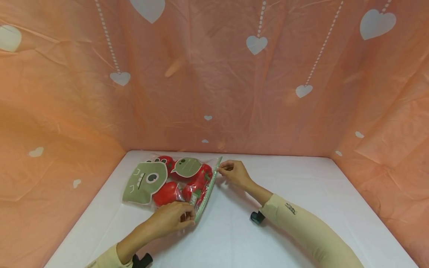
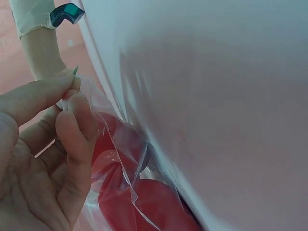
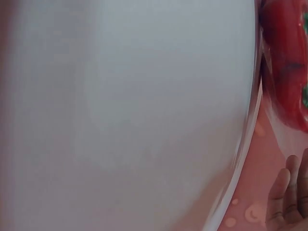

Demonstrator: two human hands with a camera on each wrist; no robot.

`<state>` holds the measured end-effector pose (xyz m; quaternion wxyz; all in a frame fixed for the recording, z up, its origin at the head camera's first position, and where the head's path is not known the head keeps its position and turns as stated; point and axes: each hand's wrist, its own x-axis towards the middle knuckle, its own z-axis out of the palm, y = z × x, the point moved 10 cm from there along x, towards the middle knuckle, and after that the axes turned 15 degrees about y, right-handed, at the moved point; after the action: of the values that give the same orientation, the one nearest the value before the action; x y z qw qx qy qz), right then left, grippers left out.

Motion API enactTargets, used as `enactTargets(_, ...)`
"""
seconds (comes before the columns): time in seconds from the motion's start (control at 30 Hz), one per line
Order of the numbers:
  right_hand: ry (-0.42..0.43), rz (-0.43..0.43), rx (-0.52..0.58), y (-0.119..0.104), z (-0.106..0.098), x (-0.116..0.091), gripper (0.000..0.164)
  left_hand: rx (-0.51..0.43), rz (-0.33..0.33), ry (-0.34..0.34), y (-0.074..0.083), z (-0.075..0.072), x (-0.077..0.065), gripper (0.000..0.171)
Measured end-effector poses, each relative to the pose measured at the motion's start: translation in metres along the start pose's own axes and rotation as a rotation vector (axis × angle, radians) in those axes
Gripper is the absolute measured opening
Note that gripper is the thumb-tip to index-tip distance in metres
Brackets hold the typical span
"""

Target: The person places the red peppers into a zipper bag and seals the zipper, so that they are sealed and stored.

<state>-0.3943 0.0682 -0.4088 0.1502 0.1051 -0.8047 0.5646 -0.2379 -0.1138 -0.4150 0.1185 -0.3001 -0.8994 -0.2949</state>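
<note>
A clear zip bag [image 1: 139,191] with a green monster print lies on its side in the head view, its green zipper strip [image 1: 211,185] facing right. Inside are several red vegetables: a smooth tomato-like one [image 1: 166,194] and red peppers [image 1: 200,175] with green parts. My left hand [image 1: 171,219] pinches the strip's near end; in the left wrist view, thumb and forefinger of the left hand [image 2: 53,139] meet on a green tip. At the strip's far end, my right hand [image 1: 237,174] pinches the edge. Only some fingers of the right hand [image 3: 288,196] show in the right wrist view, below a red pepper [image 3: 288,62].
The bag lies on a white-covered table [image 1: 288,175], toward its back left. Orange cloth [image 1: 228,93] printed with pale hearts hangs behind and on both sides. Dark wrist-worn devices [image 1: 257,217] sit beneath both sleeves.
</note>
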Motion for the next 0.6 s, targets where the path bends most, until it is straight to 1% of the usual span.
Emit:
enactTargets(0.1,0.012,-0.024,-0.016,-0.002,-0.002,0.003,0.013,-0.012,0.034,0.021,-0.008,0.005,0.0,0.023)
enactTargets(0.17,0.022,-0.039,-0.026,-0.003,-0.003,0.006,0.013,-0.019,0.045,0.027,-0.015,0.01,-0.001,0.024)
enactTargets(0.23,0.035,-0.053,-0.039,-0.003,-0.005,0.009,0.013,-0.021,0.055,0.031,-0.018,0.012,-0.001,0.023)
enactTargets(0.3,0.042,-0.066,-0.049,-0.004,-0.006,0.011,0.013,-0.027,0.043,0.023,-0.02,0.014,-0.001,0.023)
enactTargets(0.37,0.044,-0.071,-0.057,-0.004,-0.007,0.013,0.013,-0.022,0.046,0.022,-0.022,0.015,-0.002,0.022)
enactTargets(0.47,0.043,-0.077,-0.06,-0.005,-0.007,0.015,0.013,-0.012,0.019,0.01,-0.036,0.025,-0.002,0.024)
enactTargets(0.53,0.043,-0.078,-0.065,-0.005,-0.007,0.016,0.013,-0.004,0.019,0.009,-0.046,0.031,-0.002,0.024)
enactTargets(0.6,0.046,-0.084,-0.073,-0.005,-0.007,0.018,0.013,-0.005,0.004,0.005,-0.048,0.032,-0.003,0.025)
